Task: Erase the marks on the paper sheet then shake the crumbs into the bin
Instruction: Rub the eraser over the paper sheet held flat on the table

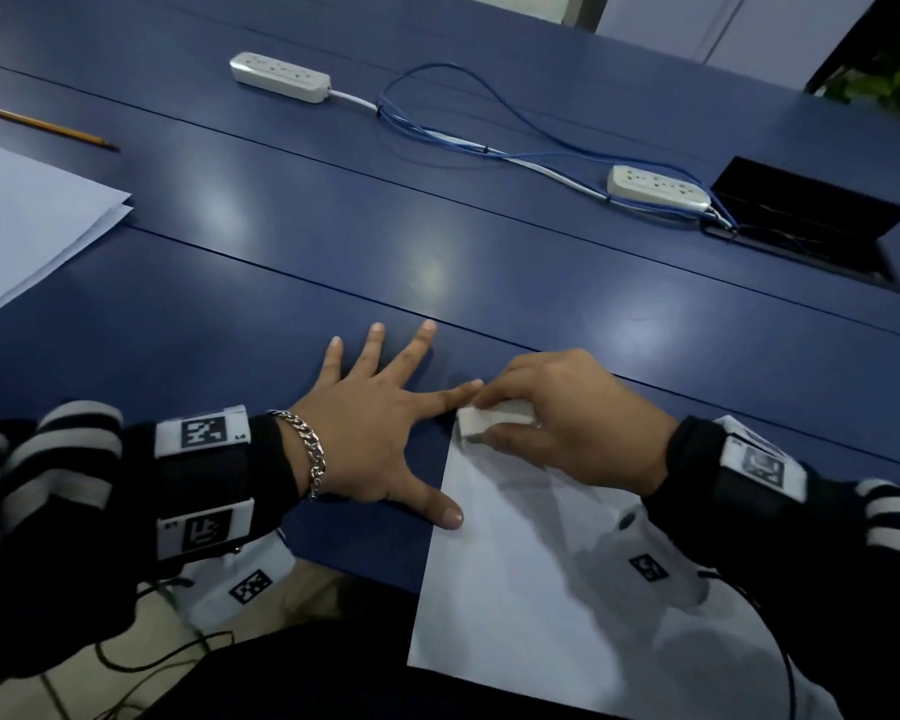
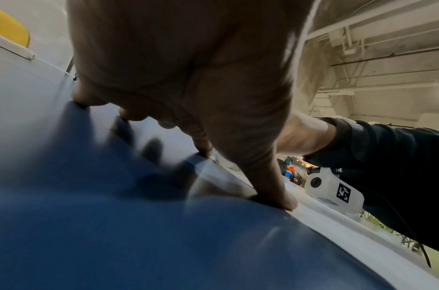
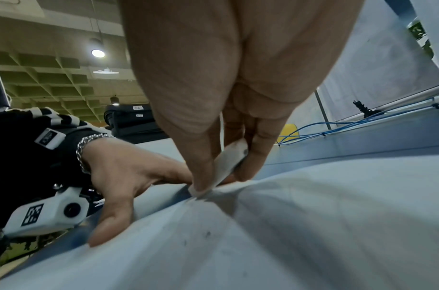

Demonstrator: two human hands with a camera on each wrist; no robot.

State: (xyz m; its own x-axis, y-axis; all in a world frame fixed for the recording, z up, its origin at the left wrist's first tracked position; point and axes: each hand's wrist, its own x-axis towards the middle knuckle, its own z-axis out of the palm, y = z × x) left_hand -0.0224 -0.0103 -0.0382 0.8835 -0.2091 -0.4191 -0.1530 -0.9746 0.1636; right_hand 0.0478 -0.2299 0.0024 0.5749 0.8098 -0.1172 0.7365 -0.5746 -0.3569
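At nine o'clock a yellow pencil (image 1: 55,129) lies beside a loose stack of white sheets (image 1: 27,220) on the smooth, glossy blue desk (image 1: 385,241). Nearer, the left hand (image 1: 370,433) lies flat with its fingers (image 1: 376,341) spread wide, index tip and thumb pinning the left edge of the paper sheet (image 1: 531,589). At the sheet's upper corner the right hand (image 1: 567,413) pinches a small white block eraser (image 1: 476,421) between thumb and fingers, its end pressed to the paper.

Erasing is the step in hand. It likely goes best with short strokes away from the pinned edge, since thin matte paper buckles easily, as the ridge under the eraser shows. Dark specks (image 3: 207,233) dot the sheet. No bin is in view.
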